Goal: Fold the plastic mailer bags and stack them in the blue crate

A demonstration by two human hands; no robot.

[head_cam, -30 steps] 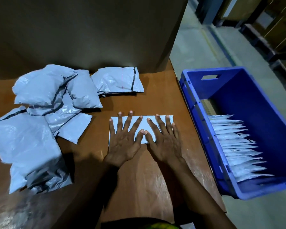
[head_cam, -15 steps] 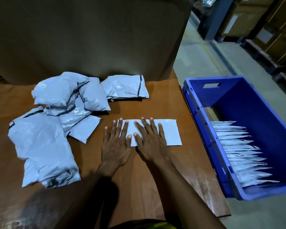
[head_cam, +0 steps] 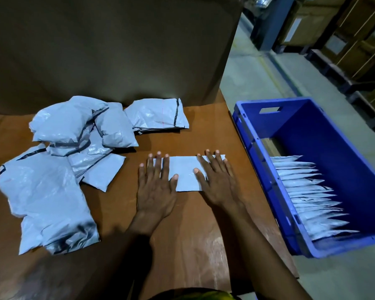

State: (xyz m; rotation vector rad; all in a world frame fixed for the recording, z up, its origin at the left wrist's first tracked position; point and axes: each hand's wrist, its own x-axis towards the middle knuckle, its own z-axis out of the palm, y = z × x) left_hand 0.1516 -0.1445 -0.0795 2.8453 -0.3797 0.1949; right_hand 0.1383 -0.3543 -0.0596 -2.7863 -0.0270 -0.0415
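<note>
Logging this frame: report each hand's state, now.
Left hand: open, pressing flat on the folded mailer.
Right hand: open, pressing flat on it too.

Brown wooden table, tall cardboard sheet behind, grey floor, shelving beyond

A warehouse: stacked cartons on pallets line the concrete floor beyond the blue crate.

Cannot see either end of folded mailer under left hand, right hand. Cannot count overlapped bags in blue crate, cropped at right edge.
</note>
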